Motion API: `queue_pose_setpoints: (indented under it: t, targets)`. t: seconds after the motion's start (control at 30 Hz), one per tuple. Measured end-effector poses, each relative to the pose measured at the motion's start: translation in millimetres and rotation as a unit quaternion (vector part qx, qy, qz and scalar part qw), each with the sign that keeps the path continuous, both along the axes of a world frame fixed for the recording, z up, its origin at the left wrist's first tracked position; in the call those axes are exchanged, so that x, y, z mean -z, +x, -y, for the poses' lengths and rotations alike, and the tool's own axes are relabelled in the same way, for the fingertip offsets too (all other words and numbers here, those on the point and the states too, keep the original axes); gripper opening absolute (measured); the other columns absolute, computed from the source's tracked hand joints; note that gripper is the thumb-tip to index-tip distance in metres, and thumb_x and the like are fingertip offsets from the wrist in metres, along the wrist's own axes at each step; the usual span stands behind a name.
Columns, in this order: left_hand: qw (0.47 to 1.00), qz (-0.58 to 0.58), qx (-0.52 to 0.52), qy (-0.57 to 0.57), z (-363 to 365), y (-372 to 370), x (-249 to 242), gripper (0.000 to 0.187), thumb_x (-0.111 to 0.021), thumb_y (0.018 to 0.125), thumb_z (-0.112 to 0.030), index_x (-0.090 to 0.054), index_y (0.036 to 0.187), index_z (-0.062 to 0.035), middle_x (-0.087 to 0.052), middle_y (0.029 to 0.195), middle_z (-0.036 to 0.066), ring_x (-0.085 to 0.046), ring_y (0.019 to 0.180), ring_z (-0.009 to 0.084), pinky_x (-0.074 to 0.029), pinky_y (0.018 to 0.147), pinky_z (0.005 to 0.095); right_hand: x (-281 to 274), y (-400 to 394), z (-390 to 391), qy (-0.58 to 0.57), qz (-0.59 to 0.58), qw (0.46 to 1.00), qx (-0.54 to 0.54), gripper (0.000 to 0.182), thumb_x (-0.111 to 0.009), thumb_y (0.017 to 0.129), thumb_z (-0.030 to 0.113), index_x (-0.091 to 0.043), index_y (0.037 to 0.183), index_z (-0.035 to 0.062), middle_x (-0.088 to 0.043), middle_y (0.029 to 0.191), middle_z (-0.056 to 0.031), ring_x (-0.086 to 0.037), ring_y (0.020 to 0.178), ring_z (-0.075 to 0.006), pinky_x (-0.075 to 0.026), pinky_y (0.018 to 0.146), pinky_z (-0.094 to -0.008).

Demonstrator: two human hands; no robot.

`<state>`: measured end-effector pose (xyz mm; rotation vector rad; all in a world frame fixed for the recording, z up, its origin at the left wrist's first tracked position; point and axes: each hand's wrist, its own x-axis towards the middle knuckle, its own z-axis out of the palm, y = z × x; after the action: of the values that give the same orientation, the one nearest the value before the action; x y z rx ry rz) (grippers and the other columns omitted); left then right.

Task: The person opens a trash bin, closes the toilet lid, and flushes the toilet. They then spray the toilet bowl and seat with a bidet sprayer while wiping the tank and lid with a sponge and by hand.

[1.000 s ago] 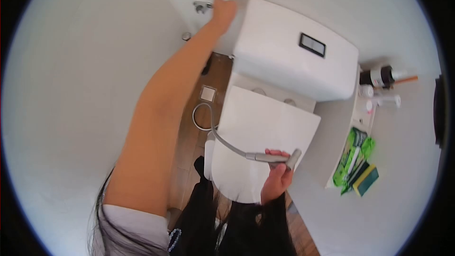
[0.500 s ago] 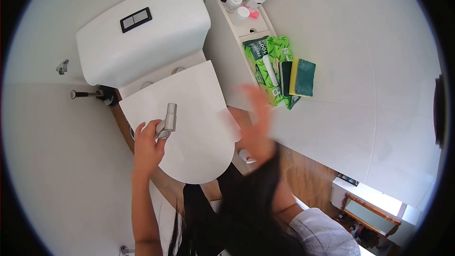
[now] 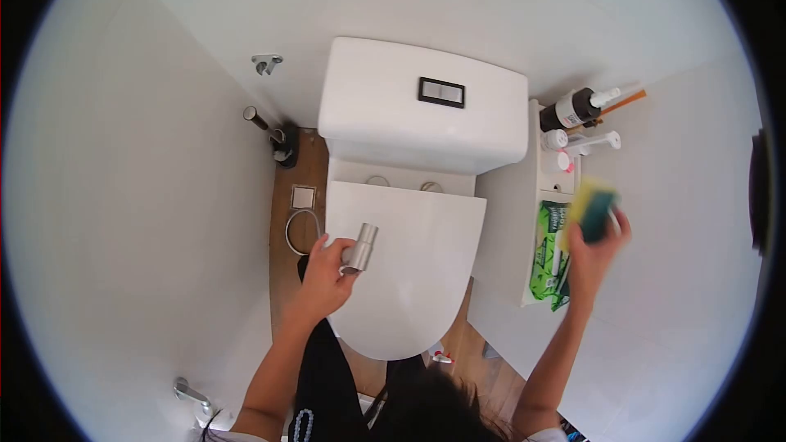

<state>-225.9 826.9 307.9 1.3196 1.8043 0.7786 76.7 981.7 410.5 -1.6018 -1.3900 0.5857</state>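
Note:
My left hand (image 3: pixel 326 278) is closed round a silver metal spray head (image 3: pixel 362 247), held above the white toilet lid (image 3: pixel 409 278). At the right, my right hand (image 3: pixel 594 258) grips a yellow and green sponge (image 3: pixel 596 211), slightly blurred, over the narrow white cabinet. Below and left of the sponge, a green packet (image 3: pixel 544 255) lies on the cabinet top, with a white object on it. Part of a dark item shows near the packet's lower end.
The toilet cistern (image 3: pixel 368 98) has a black-framed flush button (image 3: pixel 441 92). Bottles (image 3: pixel 571 110) and small jars stand on the cabinet's far end. A toilet brush (image 3: pixel 285 145), a floor drain (image 3: pixel 303 197) and a hose (image 3: pixel 288 237) are at the left. A wall bracket (image 3: pixel 267 62) hangs above.
The view has turned and shifted. My right hand, empty and blurred over the lid's right edge before, now holds the sponge, lifted off the packet. My left hand still holds the spray head.

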Motion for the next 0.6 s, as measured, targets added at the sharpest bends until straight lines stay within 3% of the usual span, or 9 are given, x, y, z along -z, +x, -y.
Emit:
queue_pose_setpoints:
  t: [0.03,0.1,0.17,0.2,0.23,0.27,0.37,0.53,0.6]
  targets:
    - [1.0,0.026,-0.001,-0.005,-0.5,-5.1,3.0,0.025,-0.063,0.081,-0.015,-0.051,0.099,-0.002,-0.054,0.09,0.017,-0.047,0.098,0.0355,-0.037,0.088,0.0419,4.7,-32.0,-23.8,0.017,0.165,0.982,-0.09,0.059,-0.067,0.07,0.011,-0.04,0.121,-0.0011,-0.051,0.11,-0.0127,-0.053,0.098,-0.0217,-0.044,0.085,-0.0336]
    - [0.998,0.059,0.004,-0.011,-5.5,-20.2,11.4,0.025,-0.063,0.081,-0.015,-0.051,0.098,-0.0019,-0.054,0.09,0.017,-0.047,0.096,0.0352,-0.038,0.086,0.042,23.9,-112.2,-80.2,0.14,0.232,0.934,-0.234,0.06,-0.068,0.064,0.016,-0.046,0.117,-0.001,-0.052,0.106,-0.0151,-0.053,0.096,-0.0286,-0.045,0.083,-0.0351]
    - [0.997,0.065,0.039,0.023,-6.3,-33.6,19.9,0.033,-0.059,0.072,-0.003,-0.049,0.104,-0.0044,-0.055,0.074,0.011,-0.056,0.075,0.0282,-0.025,0.105,0.0455,27.9,-205.1,-116.5,0.18,0.253,0.902,-0.3,0.051,-0.067,0.064,0.018,-0.054,0.112,0.0054,-0.054,0.1,-0.0118,-0.056,0.092,-0.0298,-0.047,0.078,-0.0403]
    - [0.997,0.068,0.037,0.023,-7.7,-40.9,21.0,0.033,-0.059,0.072,-0.003,-0.049,0.104,-0.0044,-0.055,0.074,0.011,-0.056,0.075,0.0282,-0.025,0.105,0.0455,36.9,-245.0,-128.3,0.162,0.287,0.878,-0.347,0.049,-0.067,0.066,0.021,-0.055,0.113,0.0095,-0.054,0.102,-0.0099,-0.057,0.092,-0.0276,-0.048,0.075,-0.0395]
    - [0.997,0.063,0.048,0.016,-8.3,-51.4,21.9,0.031,-0.062,0.076,-0.01,-0.049,0.103,-0.0029,-0.055,0.087,0.016,-0.051,0.09,0.0339,-0.031,0.098,0.044,48.3,-274.1,-140.0,0.142,0.319,0.852,-0.391,0.047,-0.067,0.068,0.023,-0.057,0.113,0.0135,-0.053,0.104,-0.0081,-0.058,0.092,-0.0254,-0.049,0.073,-0.0387]
    - [0.997,0.058,0.059,0.007,-5.7,-60.3,23.3,0.032,-0.064,0.08,-0.018,-0.049,0.103,-0.0015,-0.054,0.1,0.02,-0.046,0.105,0.0396,-0.038,0.091,0.0426,61.3,-286.6,-154.5,0.138,0.322,0.851,-0.391,0.047,-0.067,0.068,0.023,-0.057,0.113,0.0135,-0.053,0.104,-0.0081,-0.058,0.092,-0.0254,-0.049,0.073,-0.0387]
    - [0.997,0.068,0.033,0.019,0.5,-90.6,26.9,0.035,-0.065,0.08,-0.019,-0.048,0.105,-0.0014,-0.054,0.101,0.021,-0.045,0.109,0.0421,-0.037,0.093,0.044,79.9,-293.6,-175.0,0.09,0.475,0.825,-0.294,0.038,-0.062,0.074,0.032,-0.064,0.11,0.0212,-0.057,0.096,-0.0073,-0.061,0.082,-0.026,-0.05,0.069,-0.039]
    - [0.995,0.093,0.011,0.042,13.3,-135.7,36.8,0.028,-0.063,0.081,-0.018,-0.051,0.098,-0.001,-0.054,0.097,0.021,-0.05,0.097,0.0393,-0.039,0.087,0.0426,66.1,-261.5,-155.1,-0.055,0.505,0.849,-0.146,0.041,-0.065,0.068,0.033,-0.066,0.105,0.0141,-0.061,0.083,-0.0122,-0.063,0.072,-0.026,-0.051,0.061,-0.0395]
    - [0.993,0.091,-0.034,0.06,15.2,-143.9,42.2,0.026,-0.063,0.081,-0.018,-0.051,0.096,-0.0012,-0.054,0.093,0.019,-0.05,0.093,0.0384,-0.04,0.084,0.0429,59.7,-322.6,-127.3,0.161,0.463,0.815,-0.31,0.041,-0.07,0.061,0.023,-0.065,0.101,0.0137,-0.06,0.084,-0.0089,-0.062,0.074,-0.0247,-0.05,0.062,-0.0388]
